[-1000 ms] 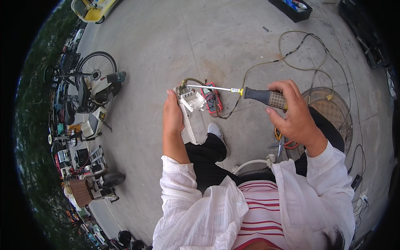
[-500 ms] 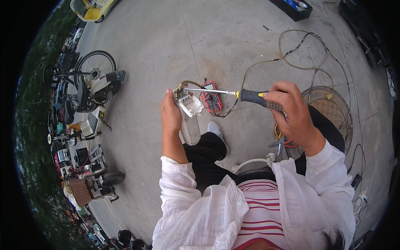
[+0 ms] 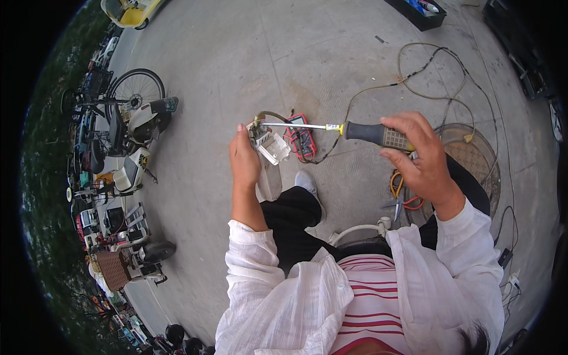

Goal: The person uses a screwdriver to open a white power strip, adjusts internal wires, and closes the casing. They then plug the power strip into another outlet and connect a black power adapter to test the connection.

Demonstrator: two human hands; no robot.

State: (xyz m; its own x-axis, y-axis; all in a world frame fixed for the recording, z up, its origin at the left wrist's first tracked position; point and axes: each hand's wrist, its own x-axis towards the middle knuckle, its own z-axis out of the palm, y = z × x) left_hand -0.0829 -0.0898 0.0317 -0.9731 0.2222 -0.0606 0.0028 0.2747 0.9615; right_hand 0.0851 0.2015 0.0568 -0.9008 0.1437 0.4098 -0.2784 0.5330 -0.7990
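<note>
My left hand [image 3: 243, 157] is closed on a white plastic electrical housing [image 3: 274, 149], with wires and slots at its upper end. A brown cable [image 3: 273, 114] runs out of its top, and a long greyish piece [image 3: 271, 182] hangs below it; whether the two are joined I cannot tell. My right hand [image 3: 421, 160] pinches the end of a screwdriver's dark handle [image 3: 367, 132] between thumb and fingers. The metal shaft points left, its tip at the housing's wired end beside my left fingertips. Behind the shaft, a red-edged multimeter [image 3: 301, 137] lies on the ground.
Scissors-like pliers with orange handles [image 3: 397, 188] lie by my right leg. A long cable [image 3: 408, 77] loops over the concrete near a round manhole cover [image 3: 470, 148]. Parked bikes and scooters [image 3: 139, 121] line the left; a black bin [image 3: 421, 16] stands far right.
My right fingers have opened a little and shifted back on the screwdriver handle, showing more of it. The screwdriver now lies more level, its tip still at the housing.
</note>
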